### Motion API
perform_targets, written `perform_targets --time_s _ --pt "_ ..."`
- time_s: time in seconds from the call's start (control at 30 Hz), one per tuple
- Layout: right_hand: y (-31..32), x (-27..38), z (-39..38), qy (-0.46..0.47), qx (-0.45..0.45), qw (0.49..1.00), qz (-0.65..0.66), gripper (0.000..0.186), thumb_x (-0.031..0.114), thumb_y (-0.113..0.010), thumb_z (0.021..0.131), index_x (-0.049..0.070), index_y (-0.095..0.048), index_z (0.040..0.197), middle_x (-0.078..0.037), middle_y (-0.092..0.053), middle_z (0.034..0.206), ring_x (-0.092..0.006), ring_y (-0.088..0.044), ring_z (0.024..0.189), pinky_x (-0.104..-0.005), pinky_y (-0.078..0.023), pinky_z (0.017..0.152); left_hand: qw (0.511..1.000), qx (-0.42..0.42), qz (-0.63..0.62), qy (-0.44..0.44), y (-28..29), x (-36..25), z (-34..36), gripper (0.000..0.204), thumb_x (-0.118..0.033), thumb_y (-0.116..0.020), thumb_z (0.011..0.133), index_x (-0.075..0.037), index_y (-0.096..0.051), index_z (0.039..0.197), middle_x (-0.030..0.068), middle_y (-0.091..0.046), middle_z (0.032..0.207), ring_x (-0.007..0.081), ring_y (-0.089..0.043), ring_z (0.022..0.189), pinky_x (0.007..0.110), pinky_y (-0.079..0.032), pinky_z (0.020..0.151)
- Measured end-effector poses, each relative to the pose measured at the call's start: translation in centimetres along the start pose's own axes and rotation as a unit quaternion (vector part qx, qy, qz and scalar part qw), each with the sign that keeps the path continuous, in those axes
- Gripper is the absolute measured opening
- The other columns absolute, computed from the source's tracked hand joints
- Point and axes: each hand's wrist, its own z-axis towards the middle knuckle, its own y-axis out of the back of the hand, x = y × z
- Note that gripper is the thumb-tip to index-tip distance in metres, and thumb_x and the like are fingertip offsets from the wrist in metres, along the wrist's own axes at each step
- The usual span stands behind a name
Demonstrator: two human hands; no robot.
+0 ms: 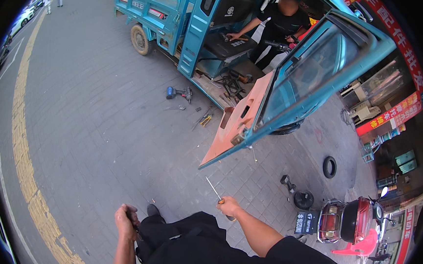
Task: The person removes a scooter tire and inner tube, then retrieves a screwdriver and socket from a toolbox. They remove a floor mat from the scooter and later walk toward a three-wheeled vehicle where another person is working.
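Note:
My right hand (229, 207) is closed around the handle of a screwdriver (212, 186), its long thin shaft pointing up and to the left. Low at my left side, my left hand (127, 220) has its fingers curled in; a dark bit shows by them, too small to name. Ahead of me stands a teal cargo tricycle (190, 42) with its cab door (318, 75) swung open. The door's inner panel (239, 119) is orange-pink. Both my hands are apart from the vehicle.
A blue cordless power tool (179, 94), a wrench (175, 108) and yellow-handled pliers (206, 120) lie on the pavement beside the cab. Another person (283, 24) leans in across the cab, one hand on the seat (230, 46). At right are a tire (329, 167) and a red motorcycle (357, 218).

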Motion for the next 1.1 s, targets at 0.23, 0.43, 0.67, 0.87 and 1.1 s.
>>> perform_targets --time_s 0.23,0.43,0.67,0.87,1.1 --pt "2.8 11.3 6.7 -0.01 0.02 0.991 0.131 0.04 0.036 -0.069 0.079 0.004 -0.067 0.103 -0.019 -0.067 0.107 -0.0363 -0.062 0.106 -0.0428 -0.049 0.09 0.978 0.045 0.164 -0.118 -3.8 -14.4 13.7 0.038 -0.03 -0.043 0.095 -0.002 -0.056 0.072 0.0006 -0.041 0.051 0.0105 -0.033 0.04 0.027 -0.026 0.038" --pt "7.4 20.3 17.7 0.029 -0.017 0.987 0.16 0.045 0.035 -0.069 0.08 0.002 -0.064 0.111 -0.02 -0.066 0.113 -0.0361 -0.061 0.109 -0.0427 -0.048 0.093 0.986 0.038 0.128 -0.099 -10.3 -19.9 22.9 0.036 -0.029 -0.041 0.094 -0.002 -0.056 0.075 0.0007 -0.04 0.052 0.0099 -0.03 0.039 0.027 -0.024 0.037" --pt "17.5 23.6 23.5 -0.002 -0.045 0.979 0.201 0.046 0.035 -0.069 0.08 0.001 -0.063 0.111 -0.021 -0.065 0.114 -0.0361 -0.061 0.109 -0.0427 -0.049 0.092 0.97 0.128 0.201 -0.057 -19.4 -24.2 30.3 0.036 -0.029 -0.042 0.094 0.0 -0.058 0.079 0.0017 -0.042 0.052 0.0097 -0.032 0.039 0.027 -0.026 0.036" --pt "21.6 21.7 25.4 -0.131 -0.073 0.951 0.27 0.043 0.034 -0.069 0.083 -0.001 -0.063 0.107 -0.02 -0.067 0.101 -0.0336 -0.066 0.093 -0.0421 -0.051 0.083 0.941 0.17 0.268 -0.119 -29.4 -32.6 38.4 0.013 -0.011 -0.06 0.09 -0.001 -0.06 0.081 -0.0036 -0.044 0.057 0.0035 -0.036 0.045 0.022 -0.027 0.039" --pt "37.3 23.0 24.1 -0.113 -0.399 0.791 0.45 0.033 0.029 -0.07 0.087 -0.001 -0.059 0.094 -0.005 -0.06 0.063 -0.0133 -0.057 0.055 -0.0321 -0.047 0.052 0.785 0.229 0.336 -0.466 -46.5 -51.0 45.8 0.016 -0.011 -0.057 0.092 -0.002 -0.068 0.099 -0.0045 -0.046 0.066 0.0022 -0.036 0.053 0.021 -0.026 0.045"
